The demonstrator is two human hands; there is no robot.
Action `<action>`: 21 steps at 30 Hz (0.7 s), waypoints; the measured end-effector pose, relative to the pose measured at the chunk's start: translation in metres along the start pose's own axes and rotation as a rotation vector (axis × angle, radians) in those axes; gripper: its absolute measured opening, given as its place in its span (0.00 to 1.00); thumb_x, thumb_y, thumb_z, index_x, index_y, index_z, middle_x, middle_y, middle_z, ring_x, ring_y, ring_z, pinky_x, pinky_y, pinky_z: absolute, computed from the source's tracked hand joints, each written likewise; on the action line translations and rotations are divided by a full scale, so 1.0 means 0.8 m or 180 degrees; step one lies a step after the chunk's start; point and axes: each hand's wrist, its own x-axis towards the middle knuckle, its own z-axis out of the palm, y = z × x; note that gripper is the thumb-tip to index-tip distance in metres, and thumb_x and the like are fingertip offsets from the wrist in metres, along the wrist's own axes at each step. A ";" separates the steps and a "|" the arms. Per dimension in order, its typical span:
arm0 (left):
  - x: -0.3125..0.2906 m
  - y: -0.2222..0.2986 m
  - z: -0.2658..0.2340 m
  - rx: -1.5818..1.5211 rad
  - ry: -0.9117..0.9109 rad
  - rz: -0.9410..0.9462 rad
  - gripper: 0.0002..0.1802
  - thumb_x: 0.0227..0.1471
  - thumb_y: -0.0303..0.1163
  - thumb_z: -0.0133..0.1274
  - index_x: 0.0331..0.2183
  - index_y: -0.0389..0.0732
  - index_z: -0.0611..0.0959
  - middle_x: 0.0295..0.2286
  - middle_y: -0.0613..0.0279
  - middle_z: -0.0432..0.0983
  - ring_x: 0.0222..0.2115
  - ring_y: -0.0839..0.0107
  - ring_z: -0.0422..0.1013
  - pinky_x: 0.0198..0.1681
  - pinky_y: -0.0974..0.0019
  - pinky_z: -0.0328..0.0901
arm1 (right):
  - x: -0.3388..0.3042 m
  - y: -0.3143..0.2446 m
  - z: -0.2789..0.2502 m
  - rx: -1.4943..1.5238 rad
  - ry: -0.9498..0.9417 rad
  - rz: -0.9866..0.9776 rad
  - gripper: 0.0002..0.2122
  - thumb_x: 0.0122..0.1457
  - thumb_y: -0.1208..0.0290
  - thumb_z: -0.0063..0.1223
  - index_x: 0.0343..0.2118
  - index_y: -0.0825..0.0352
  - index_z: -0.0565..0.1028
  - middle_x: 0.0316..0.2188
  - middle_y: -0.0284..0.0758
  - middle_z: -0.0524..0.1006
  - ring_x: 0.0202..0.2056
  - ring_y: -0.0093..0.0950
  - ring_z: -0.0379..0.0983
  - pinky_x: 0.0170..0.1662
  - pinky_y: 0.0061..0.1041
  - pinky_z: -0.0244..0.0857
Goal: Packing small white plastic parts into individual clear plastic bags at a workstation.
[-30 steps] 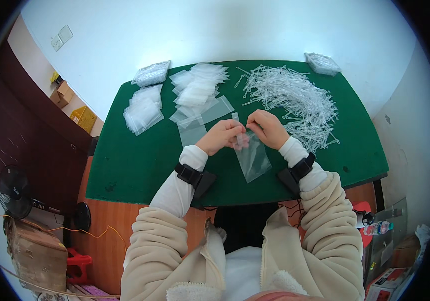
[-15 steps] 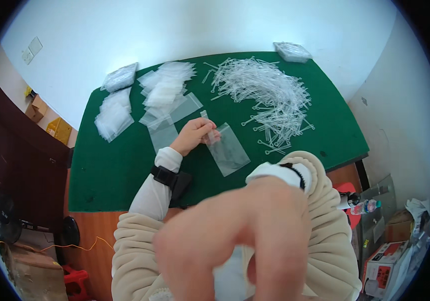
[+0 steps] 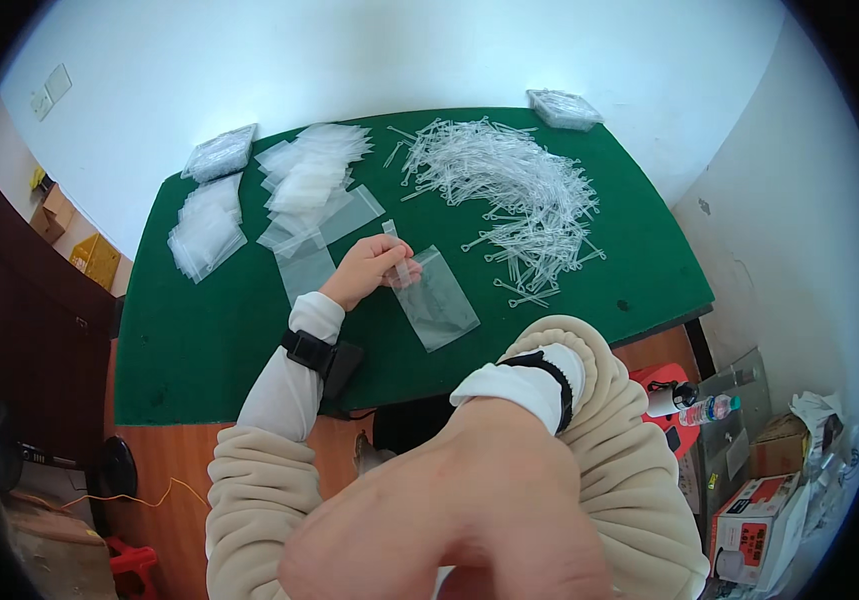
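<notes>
Near the middle of the table, my left hand point(image 3: 364, 270) pinches the top strip of a clear plastic zip bag point(image 3: 437, 302), which lies flat towards the right. My right hand point(image 3: 449, 495) is raised very close to the camera, large and blurred. Its fingertips run out of the lower edge, so what they hold, if anything, is hidden. Beyond the bag spreads a heap of thin clear plastic sticks with looped ends point(image 3: 509, 180). Left of it lies a loose stack of clear zip bags point(image 3: 314, 180), with a single flat bag point(image 3: 304, 268) beside my left wrist.
A second bag pile point(image 3: 207, 235) lies at the table's left, below a wrapped packet point(image 3: 221, 152). Another packet point(image 3: 564, 110) sits at the far right corner. The green-covered table point(image 3: 209, 350) backs onto a white wall. Boxes point(image 3: 759, 530) and a bottle point(image 3: 709, 410) stand at lower right.
The whole table has shifted slightly left in view. My right hand has dropped a little lower in the picture. My left hand still holds the bag.
</notes>
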 end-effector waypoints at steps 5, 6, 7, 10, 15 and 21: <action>0.002 -0.001 0.001 -0.0010 -0.0006 -0.0011 0.11 0.55 0.36 0.42 0.35 0.38 0.72 0.32 0.59 0.74 0.35 0.68 0.73 0.36 0.71 0.66 | 0.003 -0.010 -0.007 -0.0245 -0.0116 0.0001 0.07 0.57 0.74 0.45 0.32 0.68 0.75 0.24 0.36 0.66 0.22 0.25 0.64 0.24 0.22 0.58; 0.002 -0.001 0.001 -0.0018 0.0008 -0.0020 0.11 0.55 0.36 0.42 0.35 0.38 0.72 0.32 0.59 0.74 0.34 0.69 0.73 0.36 0.71 0.66 | 0.000 -0.009 -0.010 -0.0131 -0.0071 0.0013 0.07 0.57 0.72 0.44 0.32 0.67 0.75 0.23 0.36 0.66 0.22 0.25 0.64 0.24 0.22 0.58; 0.002 -0.003 0.000 -0.0026 0.0031 -0.0034 0.11 0.55 0.36 0.42 0.35 0.38 0.72 0.31 0.60 0.74 0.34 0.70 0.73 0.36 0.72 0.66 | -0.010 -0.006 -0.019 -0.0116 -0.0068 0.0003 0.07 0.57 0.72 0.44 0.32 0.67 0.75 0.23 0.36 0.66 0.22 0.25 0.64 0.24 0.22 0.58; 0.006 -0.016 -0.006 0.0288 0.0165 0.0547 0.11 0.55 0.34 0.42 0.35 0.37 0.73 0.31 0.60 0.74 0.33 0.71 0.72 0.36 0.72 0.66 | -0.049 -0.001 -0.080 -0.2506 0.0079 0.0773 0.11 0.48 0.76 0.56 0.36 0.66 0.73 0.34 0.36 0.71 0.35 0.32 0.68 0.37 0.27 0.63; 0.011 -0.012 0.004 0.0526 -0.0032 0.0854 0.10 0.54 0.30 0.43 0.36 0.35 0.74 0.31 0.61 0.74 0.32 0.73 0.71 0.36 0.72 0.64 | -0.171 -0.045 -0.244 -0.6609 0.1137 0.1827 0.14 0.51 0.65 0.49 0.40 0.66 0.71 0.34 0.39 0.70 0.34 0.34 0.67 0.40 0.27 0.61; 0.010 -0.017 0.004 0.0893 -0.0099 0.0852 0.11 0.53 0.30 0.43 0.37 0.34 0.74 0.30 0.63 0.73 0.32 0.75 0.69 0.36 0.72 0.63 | -0.178 -0.045 -0.254 -0.5315 0.2138 0.3650 0.14 0.50 0.58 0.50 0.30 0.65 0.73 0.23 0.41 0.73 0.28 0.40 0.70 0.32 0.33 0.63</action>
